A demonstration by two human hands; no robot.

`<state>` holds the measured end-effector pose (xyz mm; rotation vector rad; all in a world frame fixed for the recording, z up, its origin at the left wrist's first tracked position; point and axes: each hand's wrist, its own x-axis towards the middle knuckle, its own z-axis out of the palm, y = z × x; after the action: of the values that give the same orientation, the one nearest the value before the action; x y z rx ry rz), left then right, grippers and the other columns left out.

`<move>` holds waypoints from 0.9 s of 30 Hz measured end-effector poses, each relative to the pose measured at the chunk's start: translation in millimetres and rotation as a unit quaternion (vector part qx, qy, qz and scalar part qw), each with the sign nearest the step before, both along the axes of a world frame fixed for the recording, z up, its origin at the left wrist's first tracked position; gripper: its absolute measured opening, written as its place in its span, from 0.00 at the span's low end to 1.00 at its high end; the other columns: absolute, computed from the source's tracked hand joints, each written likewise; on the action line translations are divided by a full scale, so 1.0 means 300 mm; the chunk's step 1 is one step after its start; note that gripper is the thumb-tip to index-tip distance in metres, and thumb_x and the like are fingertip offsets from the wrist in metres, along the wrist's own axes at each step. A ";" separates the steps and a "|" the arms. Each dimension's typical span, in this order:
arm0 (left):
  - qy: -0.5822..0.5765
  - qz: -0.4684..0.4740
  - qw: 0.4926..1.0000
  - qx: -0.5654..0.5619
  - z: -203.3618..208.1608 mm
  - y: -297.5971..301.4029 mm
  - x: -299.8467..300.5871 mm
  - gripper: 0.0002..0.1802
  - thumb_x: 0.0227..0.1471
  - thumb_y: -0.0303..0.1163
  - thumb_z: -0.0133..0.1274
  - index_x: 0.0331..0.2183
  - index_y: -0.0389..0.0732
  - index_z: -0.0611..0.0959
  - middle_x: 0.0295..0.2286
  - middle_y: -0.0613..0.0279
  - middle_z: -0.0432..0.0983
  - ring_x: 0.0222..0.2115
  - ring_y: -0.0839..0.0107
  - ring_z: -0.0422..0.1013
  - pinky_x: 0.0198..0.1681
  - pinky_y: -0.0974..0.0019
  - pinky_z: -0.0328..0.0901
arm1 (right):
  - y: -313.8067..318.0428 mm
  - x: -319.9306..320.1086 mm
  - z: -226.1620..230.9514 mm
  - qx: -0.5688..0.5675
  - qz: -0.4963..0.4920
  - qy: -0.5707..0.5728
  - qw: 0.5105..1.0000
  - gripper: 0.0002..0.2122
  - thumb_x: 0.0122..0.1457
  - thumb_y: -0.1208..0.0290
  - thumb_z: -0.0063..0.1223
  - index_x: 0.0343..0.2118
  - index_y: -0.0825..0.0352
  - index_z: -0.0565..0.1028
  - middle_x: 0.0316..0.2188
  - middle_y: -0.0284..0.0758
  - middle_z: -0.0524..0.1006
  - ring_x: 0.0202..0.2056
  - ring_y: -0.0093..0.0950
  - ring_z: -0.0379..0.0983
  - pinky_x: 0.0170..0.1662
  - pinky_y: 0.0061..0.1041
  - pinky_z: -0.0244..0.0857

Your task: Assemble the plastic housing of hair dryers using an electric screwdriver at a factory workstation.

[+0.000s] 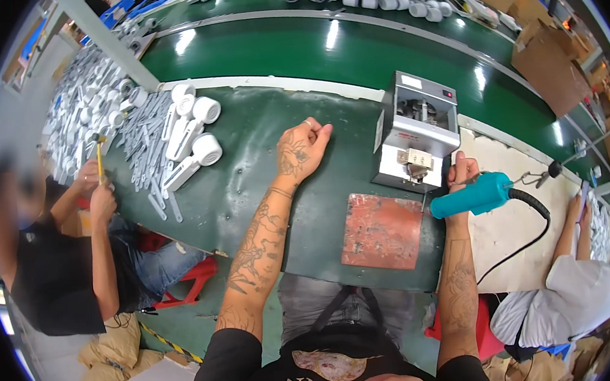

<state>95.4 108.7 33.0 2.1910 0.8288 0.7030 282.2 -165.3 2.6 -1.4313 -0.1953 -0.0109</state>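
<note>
My left hand (300, 150) rests on the green worktop with its fingers curled into a loose fist, a ring on one finger. Nothing sticks out of it. At the right side of a grey box-shaped machine (415, 135), which looks like a screw feeder, is my right hand (462, 169), fingers bent inward. Whether it holds anything small is hidden. A teal electric screwdriver (471, 195) hangs across my right wrist, its bit pointing left toward the machine's front. Below that bit lies a worn reddish square mat (382, 232).
White round-headed housings (196, 131) and grey strips (148, 149) pile up at the left. A person (67, 259) there holds a yellow-handled hammer (100, 160). Another person (551, 307) sits at the right. Behind runs a green conveyor (258, 51). The screwdriver's black cable (521, 249) loops right.
</note>
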 end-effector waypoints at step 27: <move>0.004 -0.014 1.000 0.022 -0.068 0.017 0.013 0.20 0.57 0.50 0.56 0.31 0.40 0.85 0.24 0.56 0.81 0.28 0.58 0.78 0.36 0.59 0.70 | -0.023 0.070 -0.023 0.013 0.145 -0.047 0.988 0.13 0.64 0.69 0.56 0.49 0.67 0.74 0.35 0.29 0.76 0.35 0.20 0.72 0.39 0.19 0.67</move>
<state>99.3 113.7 12.5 2.2419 0.7928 0.7047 303.3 -172.1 -4.3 -1.3660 -0.4788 0.1570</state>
